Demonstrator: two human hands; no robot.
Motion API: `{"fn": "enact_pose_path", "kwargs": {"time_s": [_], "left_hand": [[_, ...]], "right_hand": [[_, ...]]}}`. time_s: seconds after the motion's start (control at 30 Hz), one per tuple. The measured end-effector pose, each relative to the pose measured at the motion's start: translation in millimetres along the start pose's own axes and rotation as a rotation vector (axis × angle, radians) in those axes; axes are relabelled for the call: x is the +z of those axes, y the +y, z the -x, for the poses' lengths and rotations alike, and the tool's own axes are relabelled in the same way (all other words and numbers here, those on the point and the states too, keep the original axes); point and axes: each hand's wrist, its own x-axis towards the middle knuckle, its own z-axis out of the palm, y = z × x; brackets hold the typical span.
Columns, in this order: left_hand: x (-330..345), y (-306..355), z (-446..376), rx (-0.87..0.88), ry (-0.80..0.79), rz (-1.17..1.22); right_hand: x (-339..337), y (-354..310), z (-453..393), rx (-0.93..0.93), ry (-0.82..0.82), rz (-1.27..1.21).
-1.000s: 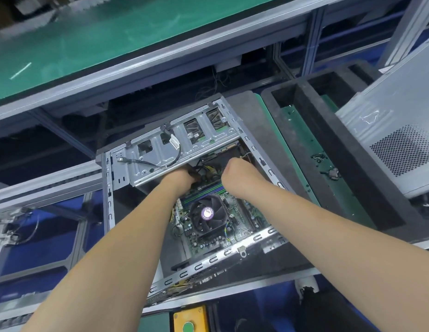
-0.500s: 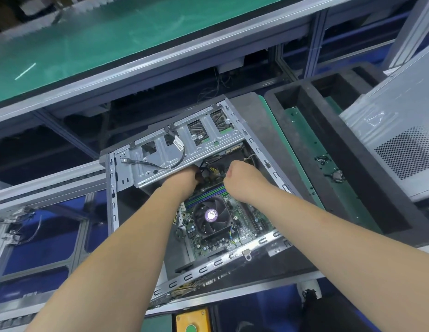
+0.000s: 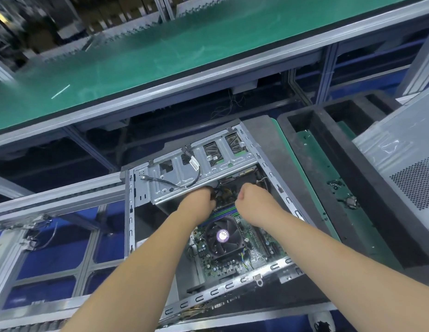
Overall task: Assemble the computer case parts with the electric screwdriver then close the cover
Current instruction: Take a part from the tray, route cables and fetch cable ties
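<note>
The open computer case [image 3: 130, 226] lies on its side in the middle of the view. Its silver drive cage [image 3: 191, 168] spans the far end, and the motherboard with the black CPU fan [image 3: 223, 236] lies nearer me. My left hand [image 3: 200, 201] reaches under the cage edge and grips a black cable bundle [image 3: 212, 191]. My right hand [image 3: 253, 197] is beside it with knuckles up and fingers curled down into the case; what they touch is hidden. The grey side cover [image 3: 400, 168], wrapped in film, lies at the right. No screwdriver is in view.
A black foam tray [image 3: 328, 130] holding a green board [image 3: 316, 178] with small loose parts sits between the case and the cover. A green conveyor belt [image 3: 160, 51] runs across the back. Aluminium frame rails [image 3: 53, 200] lie to the left.
Both hands stay at the same spot under the drive cage. Only the view has shifted slightly, so the case sits a little lower and more central in the picture.
</note>
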Motion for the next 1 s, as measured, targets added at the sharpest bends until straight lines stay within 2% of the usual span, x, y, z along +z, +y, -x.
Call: {"fn": "enact_pose_path", "kwargs": {"time_s": [0.2,0.37,0.43,0.83,1.0], "left_hand": [[-5.2,1.3,8.3,0.066,0.027,-0.019],[-4.0,4.7,20.7,0.152,0.063,-0.214],[-3.4,5.2,24.3,0.179,0.072,-0.22],[-6.4,6.2,31.2,0.084,0.112,-0.233],[-5.1,7.1,26.6,-0.002,0.052,-0.169]], "right_hand": [[-1.3,-1.5,1.6,-0.014,0.006,0.002],[-1.4,-2.1,2.6,-0.021,0.01,0.025],[-1.2,-2.6,2.4,-0.02,0.008,0.035],[0.2,-2.4,0.2,-0.006,-0.001,0.028],[0.5,-1.3,0.1,-0.007,-0.003,0.013]]}}
